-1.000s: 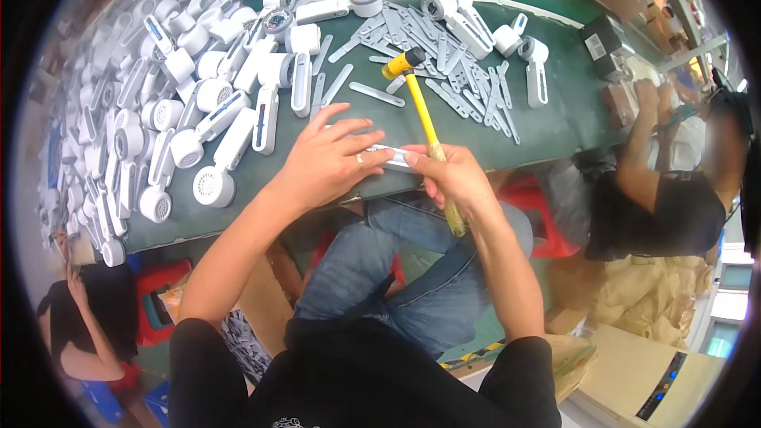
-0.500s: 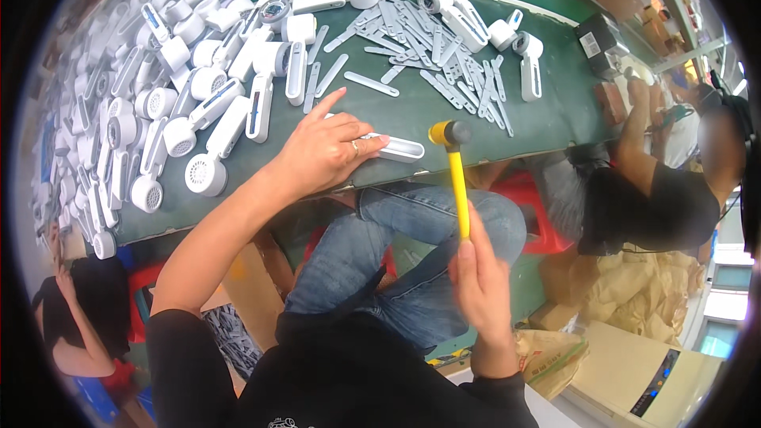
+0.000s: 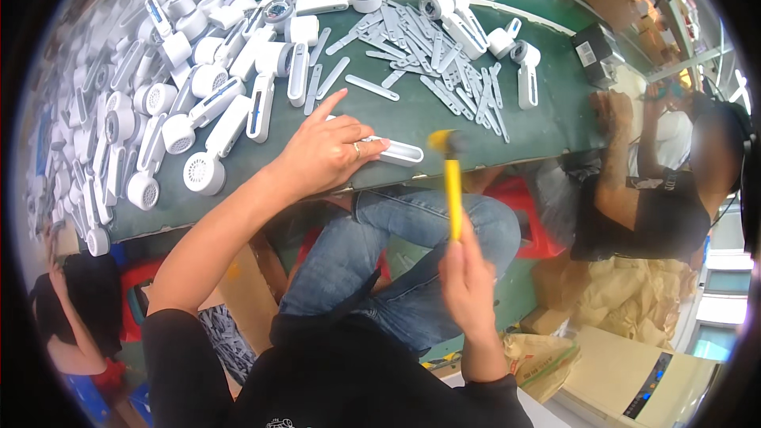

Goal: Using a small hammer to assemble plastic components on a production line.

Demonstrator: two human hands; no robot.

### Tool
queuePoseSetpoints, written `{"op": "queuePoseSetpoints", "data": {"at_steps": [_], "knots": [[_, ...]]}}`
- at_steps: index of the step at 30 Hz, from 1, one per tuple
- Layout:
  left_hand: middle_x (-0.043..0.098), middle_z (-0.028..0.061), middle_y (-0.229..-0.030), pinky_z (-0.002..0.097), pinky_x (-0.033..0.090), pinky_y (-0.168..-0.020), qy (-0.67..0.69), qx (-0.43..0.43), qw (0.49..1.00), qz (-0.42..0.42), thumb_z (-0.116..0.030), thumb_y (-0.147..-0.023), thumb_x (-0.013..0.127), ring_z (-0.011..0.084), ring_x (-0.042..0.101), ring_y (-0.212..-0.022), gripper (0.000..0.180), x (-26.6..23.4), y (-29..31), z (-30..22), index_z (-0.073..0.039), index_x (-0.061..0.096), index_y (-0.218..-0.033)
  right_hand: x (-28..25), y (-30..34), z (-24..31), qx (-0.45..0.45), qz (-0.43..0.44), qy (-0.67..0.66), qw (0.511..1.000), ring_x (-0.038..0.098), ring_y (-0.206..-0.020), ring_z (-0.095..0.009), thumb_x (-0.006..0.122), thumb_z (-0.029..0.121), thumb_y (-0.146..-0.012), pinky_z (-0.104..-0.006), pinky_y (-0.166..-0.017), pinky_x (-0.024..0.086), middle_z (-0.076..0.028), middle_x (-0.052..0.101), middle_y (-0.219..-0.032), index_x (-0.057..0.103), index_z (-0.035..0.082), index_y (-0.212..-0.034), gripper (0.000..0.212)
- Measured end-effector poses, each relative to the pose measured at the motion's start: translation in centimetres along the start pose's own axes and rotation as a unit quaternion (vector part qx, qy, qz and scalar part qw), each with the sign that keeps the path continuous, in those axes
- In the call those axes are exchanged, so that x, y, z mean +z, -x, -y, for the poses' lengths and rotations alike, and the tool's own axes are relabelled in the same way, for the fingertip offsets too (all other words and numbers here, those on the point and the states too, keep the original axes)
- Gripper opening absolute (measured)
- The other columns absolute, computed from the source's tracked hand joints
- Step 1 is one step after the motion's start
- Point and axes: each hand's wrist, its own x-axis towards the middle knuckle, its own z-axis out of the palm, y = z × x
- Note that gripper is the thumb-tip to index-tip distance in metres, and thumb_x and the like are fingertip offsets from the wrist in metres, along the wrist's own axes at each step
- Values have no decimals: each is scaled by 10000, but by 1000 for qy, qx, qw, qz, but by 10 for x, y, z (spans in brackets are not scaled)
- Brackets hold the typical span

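My left hand (image 3: 329, 149) lies over a white fan handle (image 3: 403, 154) at the table's near edge. Its index finger sticks out, while the thumb and other fingers grip the handle; the part beneath the palm is hidden. A long hollow recess shows in the end that pokes out to the right. My right hand (image 3: 468, 281) is wrapped around the yellow grip of a hammer (image 3: 453, 198). The hammer's black-and-yellow head is smeared by motion and hovers just right of the handle's end, apart from it.
White handheld fans (image 3: 204, 173) are heaped across the left of the green table (image 3: 547, 127). Grey flat strips (image 3: 432, 40) lie piled beyond my hands. A black box (image 3: 596, 55) stands at the far right. Co-workers sit on both sides; a box of grey strips (image 3: 227, 338) is below left.
My right hand has shifted slightly left, and the hammer's head has dropped a little and blurred. My left hand keeps its place on the fan handle. The co-worker at right has moved their arms.
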Motion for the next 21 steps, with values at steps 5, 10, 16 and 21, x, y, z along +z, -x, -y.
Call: {"op": "queuePoseSetpoints", "data": {"at_steps": [5,10,16,21], "knots": [[751,-19,-950,569,410,-1227,10,7,1000,-8,-192,-907,798,184,722,-924,201,-1,-2,-1,-200,836,-1104,-1,4,3,-7,-18,-45,999,712,-737,-427,490,159,-1119,-440,-691,538,-257,646,-811,419,88,-1634,525],[759,32,-985,585,310,-1299,-4,47,990,133,-138,-844,810,209,694,-1124,271,-21,-29,10,-155,821,-1114,1,-9,-12,27,34,-52,998,560,-654,-95,482,199,-1145,-313,-640,505,-38,566,-711,405,117,-1660,526],[748,66,-1241,478,289,-1324,-2,110,983,148,-122,-780,724,287,589,-1305,323,-42,-37,16,-121,839,-1082,2,-5,-9,-13,-25,-140,990,440,-489,-43,431,278,-1172,-224,-451,385,34,480,-633,414,58,-1645,522],[664,113,-1424,497,484,-1075,-5,-123,991,-60,-207,-866,832,325,641,-1226,449,-37,28,-12,-165,749,-1306,9,-3,1,-37,3,-149,988,454,-511,-43,426,248,-1168,-223,-466,387,27,505,-663,400,61,-1655,523]]}}
